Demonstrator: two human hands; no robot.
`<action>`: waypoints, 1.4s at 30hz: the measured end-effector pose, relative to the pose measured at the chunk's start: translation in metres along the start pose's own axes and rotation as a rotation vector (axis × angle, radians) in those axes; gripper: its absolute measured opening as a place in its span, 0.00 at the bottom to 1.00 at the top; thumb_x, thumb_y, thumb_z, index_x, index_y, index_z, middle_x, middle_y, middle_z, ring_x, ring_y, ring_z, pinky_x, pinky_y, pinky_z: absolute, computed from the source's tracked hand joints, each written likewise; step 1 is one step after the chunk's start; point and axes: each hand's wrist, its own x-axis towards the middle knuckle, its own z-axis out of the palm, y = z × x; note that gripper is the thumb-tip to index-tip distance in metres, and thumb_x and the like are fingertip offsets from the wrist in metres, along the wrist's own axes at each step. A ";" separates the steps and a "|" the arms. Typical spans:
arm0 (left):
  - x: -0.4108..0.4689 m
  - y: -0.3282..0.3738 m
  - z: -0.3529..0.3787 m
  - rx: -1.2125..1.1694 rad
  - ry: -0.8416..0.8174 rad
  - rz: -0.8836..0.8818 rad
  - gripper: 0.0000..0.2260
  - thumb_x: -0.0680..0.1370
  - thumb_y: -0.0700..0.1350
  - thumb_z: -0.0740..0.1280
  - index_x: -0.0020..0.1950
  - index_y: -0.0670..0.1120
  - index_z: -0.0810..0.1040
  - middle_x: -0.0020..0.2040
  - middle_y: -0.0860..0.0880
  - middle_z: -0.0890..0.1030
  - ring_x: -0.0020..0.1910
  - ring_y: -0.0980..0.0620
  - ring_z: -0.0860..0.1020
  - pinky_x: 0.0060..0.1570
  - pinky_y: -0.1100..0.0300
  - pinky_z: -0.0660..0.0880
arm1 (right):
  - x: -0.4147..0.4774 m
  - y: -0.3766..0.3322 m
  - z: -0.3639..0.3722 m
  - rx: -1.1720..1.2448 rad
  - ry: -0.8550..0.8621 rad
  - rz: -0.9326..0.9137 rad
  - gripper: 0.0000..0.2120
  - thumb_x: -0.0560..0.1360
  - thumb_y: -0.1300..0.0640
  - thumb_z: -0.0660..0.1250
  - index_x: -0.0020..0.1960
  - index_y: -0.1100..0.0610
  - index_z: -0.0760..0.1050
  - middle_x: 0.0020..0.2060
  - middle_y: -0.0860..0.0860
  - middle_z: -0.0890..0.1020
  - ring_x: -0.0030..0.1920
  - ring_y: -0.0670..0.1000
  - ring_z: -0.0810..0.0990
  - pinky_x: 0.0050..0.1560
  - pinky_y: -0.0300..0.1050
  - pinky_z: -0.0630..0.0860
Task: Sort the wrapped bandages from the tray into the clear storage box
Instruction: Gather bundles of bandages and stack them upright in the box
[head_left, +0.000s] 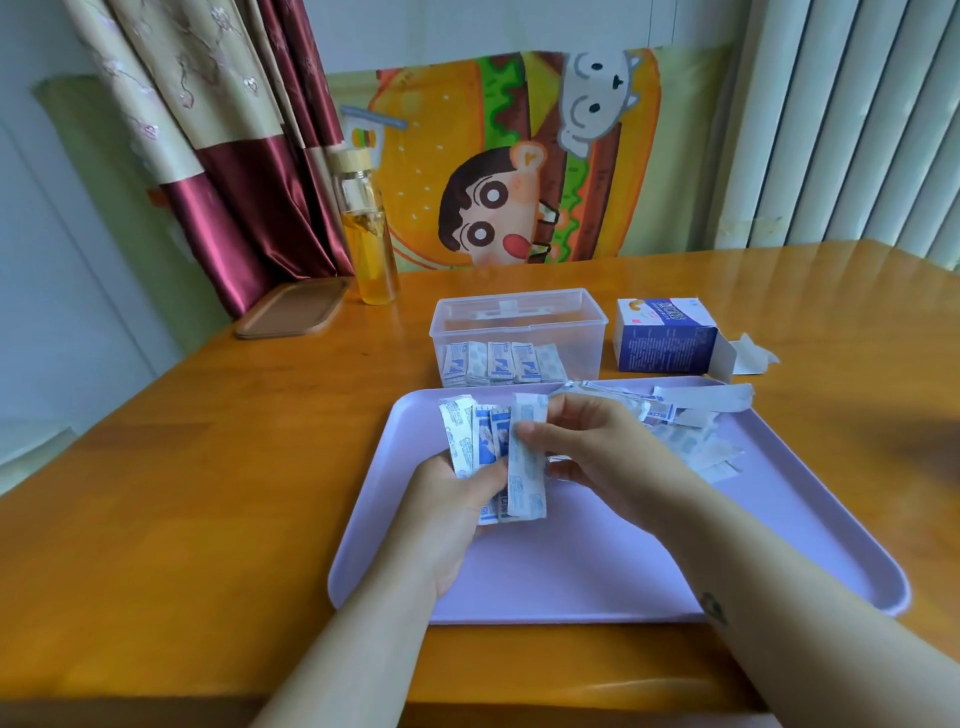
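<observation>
Head view: the wooden bench (208, 467) carries a lilac tray (597, 561) by its near edge. Just beyond the tray's far rim stands the clear storage box (519, 322), a row of wrapped bandages (498, 361) upright inside. An opened blue carton (665, 335) sits to the box's right, and a glass bottle (366, 228) stands toward the far-left corner. Over the tray, the left hand (447, 514) grips a fan of bandages (483, 436), while the right hand (597, 457) pinches one wrapped strip (527, 457) at the fan's front. Loose bandages (691, 441) lie near the tray's far-right rim.
</observation>
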 end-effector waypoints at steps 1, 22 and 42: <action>0.000 0.000 0.000 0.011 0.007 0.001 0.06 0.76 0.40 0.67 0.49 0.50 0.80 0.45 0.49 0.85 0.43 0.51 0.84 0.42 0.57 0.80 | 0.000 0.000 0.002 -0.029 0.015 -0.005 0.06 0.71 0.63 0.71 0.39 0.59 0.74 0.40 0.59 0.82 0.43 0.56 0.80 0.49 0.55 0.76; 0.021 0.020 -0.041 0.334 0.078 -0.068 0.14 0.79 0.33 0.60 0.65 0.40 0.71 0.51 0.44 0.80 0.47 0.49 0.80 0.44 0.59 0.79 | 0.003 0.006 0.022 -0.829 0.114 -0.053 0.14 0.73 0.56 0.68 0.58 0.55 0.73 0.32 0.45 0.75 0.31 0.42 0.72 0.24 0.30 0.66; 0.007 0.026 -0.025 -0.284 -0.100 -0.313 0.12 0.80 0.35 0.56 0.59 0.36 0.75 0.48 0.39 0.82 0.40 0.47 0.82 0.37 0.57 0.80 | 0.011 -0.001 0.006 0.041 0.160 0.044 0.11 0.74 0.60 0.69 0.35 0.57 0.71 0.30 0.53 0.74 0.30 0.47 0.71 0.31 0.39 0.67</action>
